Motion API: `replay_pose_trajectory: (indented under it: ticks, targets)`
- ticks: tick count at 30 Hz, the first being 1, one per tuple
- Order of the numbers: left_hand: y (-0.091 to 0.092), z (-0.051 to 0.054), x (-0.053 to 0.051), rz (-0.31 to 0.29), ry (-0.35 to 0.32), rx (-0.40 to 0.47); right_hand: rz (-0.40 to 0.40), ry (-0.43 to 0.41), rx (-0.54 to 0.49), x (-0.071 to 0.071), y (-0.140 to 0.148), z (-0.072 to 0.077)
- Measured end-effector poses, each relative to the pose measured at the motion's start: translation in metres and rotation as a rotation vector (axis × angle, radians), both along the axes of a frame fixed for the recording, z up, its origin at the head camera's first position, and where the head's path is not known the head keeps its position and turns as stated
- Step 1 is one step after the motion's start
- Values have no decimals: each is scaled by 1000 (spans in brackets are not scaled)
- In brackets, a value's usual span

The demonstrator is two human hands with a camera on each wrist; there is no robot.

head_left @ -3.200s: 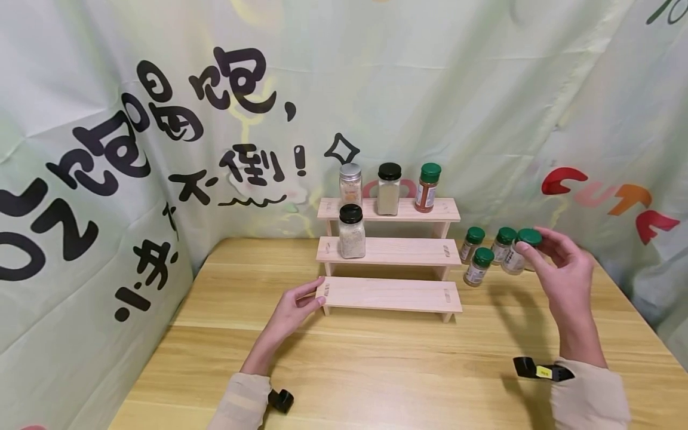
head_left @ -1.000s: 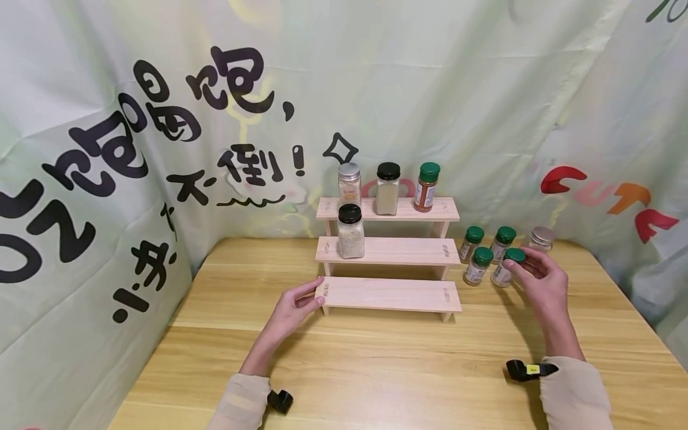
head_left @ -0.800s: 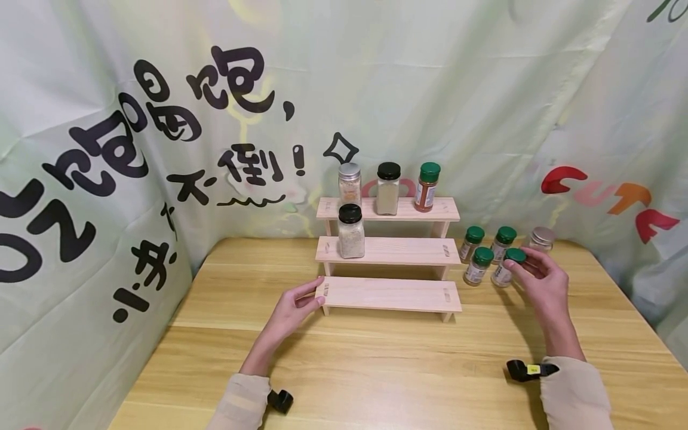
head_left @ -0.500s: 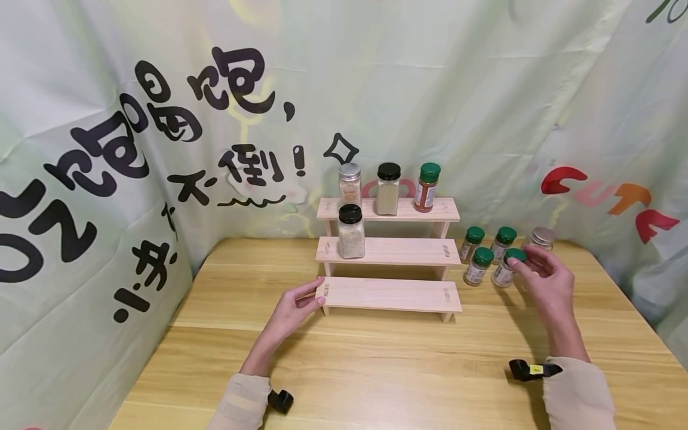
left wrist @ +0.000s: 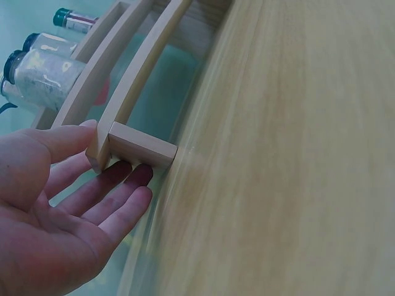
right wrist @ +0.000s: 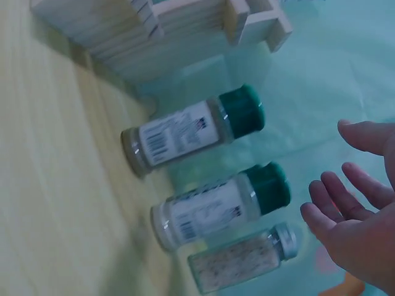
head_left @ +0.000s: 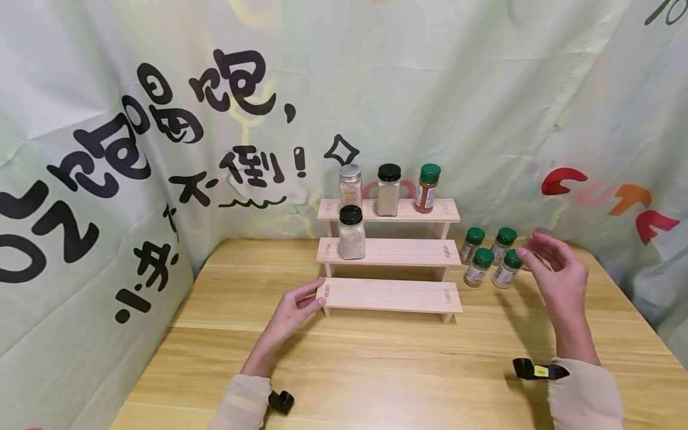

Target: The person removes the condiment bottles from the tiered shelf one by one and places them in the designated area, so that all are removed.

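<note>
My left hand (head_left: 292, 307) grips the left end of the lowest step of a three-step wooden shelf rack (head_left: 392, 295). In the left wrist view its thumb lies on the board's end, the other fingers below. At the right, my right hand (head_left: 561, 275) is open beside a green-capped spice jar (head_left: 506, 273) and holds nothing. The right wrist view shows a gap between its fingers and the jars. A silver-lidded spice jar (right wrist: 237, 262) with pale, speckled contents stands there too, mostly hidden by the hand in the head view.
Three more green-capped jars (head_left: 476, 270) stand right of the rack. On the top step are a silver-lidded jar (head_left: 351, 185), a black-capped jar (head_left: 389, 191) and a green-capped red spice jar (head_left: 427, 190). Another black-capped jar (head_left: 352, 234) stands on the middle step. Printed curtains (head_left: 462, 89) hang behind.
My right hand has brought a green-capped jar forward and left, set it beside another, let it go and drawn back to the right. My left hand has stayed on the rack.
</note>
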State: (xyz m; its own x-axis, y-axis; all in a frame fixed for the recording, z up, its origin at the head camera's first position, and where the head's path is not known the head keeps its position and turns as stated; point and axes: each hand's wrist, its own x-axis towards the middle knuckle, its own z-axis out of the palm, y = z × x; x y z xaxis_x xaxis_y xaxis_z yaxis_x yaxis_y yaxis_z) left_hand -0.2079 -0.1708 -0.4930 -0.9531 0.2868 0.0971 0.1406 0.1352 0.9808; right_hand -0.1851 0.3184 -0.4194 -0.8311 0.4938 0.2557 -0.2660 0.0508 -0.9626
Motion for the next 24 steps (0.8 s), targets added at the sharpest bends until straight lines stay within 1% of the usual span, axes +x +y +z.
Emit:
replay_pose_trajectory:
  ticks: [3,7,12,15,17,20,24]
  targets:
    - [0,0,0,1,-6,-10,12,37,-4,2,-5,6]
    - [-1,0,0,1,-13,-22,58,83,1,4,-13,14]
    - [0,1,0,3,-7,-23,101,122,42,4,-24,20]
    - [0,2,0,2,0,-21,112,127,73,3,-29,23]
    - [0,2,-1,2,-6,-15,118,125,100,3,-32,24]
    - [0,1,-1,5,-22,-10,127,114,140,4,-36,25]
    - [-1,1,0,4,-31,-17,117,87,214,5,-42,25]
